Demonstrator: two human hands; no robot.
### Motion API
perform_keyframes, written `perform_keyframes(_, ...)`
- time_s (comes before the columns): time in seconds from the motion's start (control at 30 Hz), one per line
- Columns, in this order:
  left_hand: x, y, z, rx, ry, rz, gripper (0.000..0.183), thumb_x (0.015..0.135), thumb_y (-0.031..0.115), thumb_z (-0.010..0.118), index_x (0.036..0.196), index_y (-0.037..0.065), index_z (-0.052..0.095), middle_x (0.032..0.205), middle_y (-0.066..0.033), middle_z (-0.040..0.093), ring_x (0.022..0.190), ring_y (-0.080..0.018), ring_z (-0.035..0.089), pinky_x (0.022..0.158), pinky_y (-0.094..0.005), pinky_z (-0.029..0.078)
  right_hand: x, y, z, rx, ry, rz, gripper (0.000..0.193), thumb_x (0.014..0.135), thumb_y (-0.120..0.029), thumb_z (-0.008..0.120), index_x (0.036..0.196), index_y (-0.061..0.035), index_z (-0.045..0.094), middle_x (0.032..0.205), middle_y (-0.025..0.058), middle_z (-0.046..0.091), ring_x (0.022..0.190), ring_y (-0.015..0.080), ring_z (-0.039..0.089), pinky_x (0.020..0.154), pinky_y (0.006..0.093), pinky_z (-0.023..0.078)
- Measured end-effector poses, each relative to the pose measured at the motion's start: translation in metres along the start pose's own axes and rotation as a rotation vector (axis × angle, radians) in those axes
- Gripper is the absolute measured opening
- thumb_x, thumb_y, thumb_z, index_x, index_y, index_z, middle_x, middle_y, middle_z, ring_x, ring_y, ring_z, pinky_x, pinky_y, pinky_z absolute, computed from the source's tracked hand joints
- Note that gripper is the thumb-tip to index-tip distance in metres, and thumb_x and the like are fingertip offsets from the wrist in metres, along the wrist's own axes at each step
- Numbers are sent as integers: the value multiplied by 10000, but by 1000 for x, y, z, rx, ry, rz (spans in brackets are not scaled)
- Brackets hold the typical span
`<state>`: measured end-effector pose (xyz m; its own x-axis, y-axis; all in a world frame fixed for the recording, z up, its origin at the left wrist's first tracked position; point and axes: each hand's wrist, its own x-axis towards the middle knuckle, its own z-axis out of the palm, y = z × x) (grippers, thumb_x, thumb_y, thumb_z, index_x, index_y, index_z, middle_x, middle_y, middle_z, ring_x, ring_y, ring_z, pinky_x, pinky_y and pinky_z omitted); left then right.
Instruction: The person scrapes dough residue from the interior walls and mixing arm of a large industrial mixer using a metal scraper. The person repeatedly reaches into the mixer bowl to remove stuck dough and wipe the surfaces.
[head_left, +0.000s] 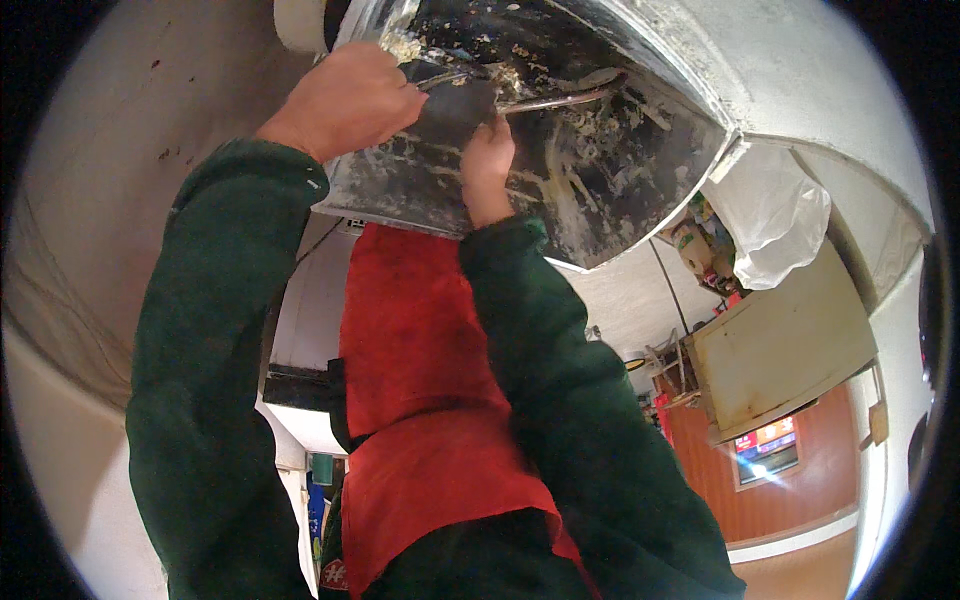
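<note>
A dark grey, flat piece sits between the hands over the counter, nearer the counter's left edge than its right corner; it looks matt and smooth, its outline hard to tell from the stained black top. The left hand is curled into a fist at the piece's left side — whether it grips the piece or something else I cannot tell. The right hand is nearly closed, fingers and thumb together at the piece's lower right; its hold is partly hidden. A shiny, slightly bent rod reaches from there toward the right corner — pale, crumbly debris lies beside it.
</note>
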<state>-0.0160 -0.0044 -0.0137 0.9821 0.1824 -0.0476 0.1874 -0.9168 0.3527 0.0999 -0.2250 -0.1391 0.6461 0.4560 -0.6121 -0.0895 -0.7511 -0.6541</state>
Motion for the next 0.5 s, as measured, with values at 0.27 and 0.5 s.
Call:
perform_keyframes(0.27,-1,2,1,28,-41,-19,155,840,227,683,713,139,702,723,-41,704,755,-245,675,715,-398,532,12,-28,-12,679,-77,613,387,1016,-129,496,1401,-90,502,843,2,514,619,112,491,461,259,337)
perform_keyframes(0.5,-2,3,2,-1,48,-59,143,818,212,692,705,124,704,691,-65,674,743,-277,667,700,-421,533,7,-5,-23,443,-98,390,501,1027,-175,544,1505,-42,474,860,-7,559,608,91,507,481,259,391)
